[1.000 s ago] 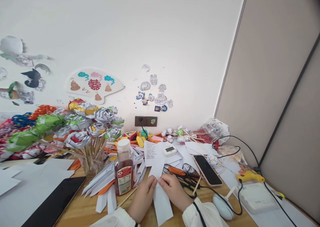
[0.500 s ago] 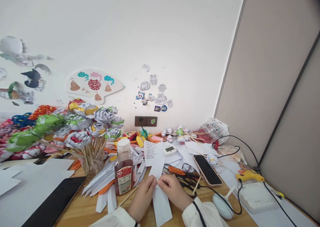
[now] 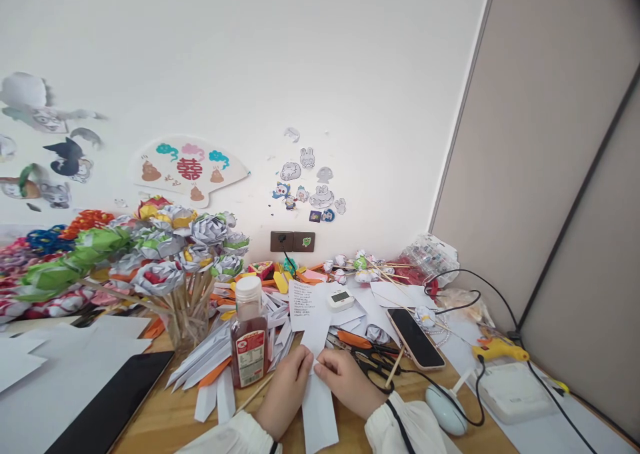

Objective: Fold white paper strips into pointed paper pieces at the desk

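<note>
A long white paper strip (image 3: 319, 417) runs between my hands, its near end hanging toward me over the wooden table. My left hand (image 3: 286, 393) is closed, thumb and fingertips pinching the strip's left edge. Opposite it, my right hand (image 3: 349, 382) pinches the right edge, with the two thumbs close together. A bottle of dark red liquid with a white cap (image 3: 249, 337) stands just left of my left hand. Black-handled scissors (image 3: 377, 367) lie beyond my right hand, partly under other items. What the fingertips cover of the paper is hidden.
Paper flowers on sticks (image 3: 187, 261) fill a container at left, near a dark flat slab (image 3: 113, 401). Folded paper pieces (image 3: 200, 357) are piled behind the bottle. To the right lie a phone (image 3: 416, 337), a pale blue mouse-shaped object (image 3: 446, 411), a yellow glue gun (image 3: 500, 349) and cables.
The near end of the paper strip has swung slightly to the left. Both hands keep their pinch in nearly the same place.
</note>
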Demonstrator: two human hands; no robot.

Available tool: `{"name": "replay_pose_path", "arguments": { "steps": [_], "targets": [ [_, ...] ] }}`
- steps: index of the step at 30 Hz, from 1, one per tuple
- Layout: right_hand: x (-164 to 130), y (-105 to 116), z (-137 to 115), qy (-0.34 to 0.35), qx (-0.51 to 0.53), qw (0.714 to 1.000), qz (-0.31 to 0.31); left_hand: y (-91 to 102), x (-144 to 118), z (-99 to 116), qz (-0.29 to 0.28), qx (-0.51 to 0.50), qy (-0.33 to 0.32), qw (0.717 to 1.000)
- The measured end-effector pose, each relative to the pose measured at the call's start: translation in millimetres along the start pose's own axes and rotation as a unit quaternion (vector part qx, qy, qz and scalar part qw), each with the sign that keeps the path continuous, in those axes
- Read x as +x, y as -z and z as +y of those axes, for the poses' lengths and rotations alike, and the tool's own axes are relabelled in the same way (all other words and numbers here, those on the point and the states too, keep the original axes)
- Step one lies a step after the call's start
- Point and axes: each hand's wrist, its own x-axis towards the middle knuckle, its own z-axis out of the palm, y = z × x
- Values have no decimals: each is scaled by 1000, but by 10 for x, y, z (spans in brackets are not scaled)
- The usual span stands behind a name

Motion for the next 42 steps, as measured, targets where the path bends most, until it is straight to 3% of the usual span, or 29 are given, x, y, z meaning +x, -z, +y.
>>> {"name": "replay_pose_path", "arguments": {
  "steps": [7, 13, 18, 24, 36, 42],
  "targets": [
    [16, -7, -10, 0, -9, 1000, 4, 26, -7, 10, -38, 16, -32, 999],
    [1, 18, 20, -17, 54, 998, -33, 36, 29, -1, -7, 46, -20, 999],
    [-1, 17, 19, -20, 51, 998, -25, 46, 20, -38, -18, 57, -17, 998],
    [31, -4, 24, -10, 77, 997, 1, 33, 21, -23, -27, -29, -4, 999],
    [19, 0, 12, -1, 36, 999, -10, 43, 41, -44, -27, -140, 26, 989],
    [29, 11, -23, -6, 46, 999, -3, 7, 35, -69, -47, -214, 79, 972]
  ]
}}
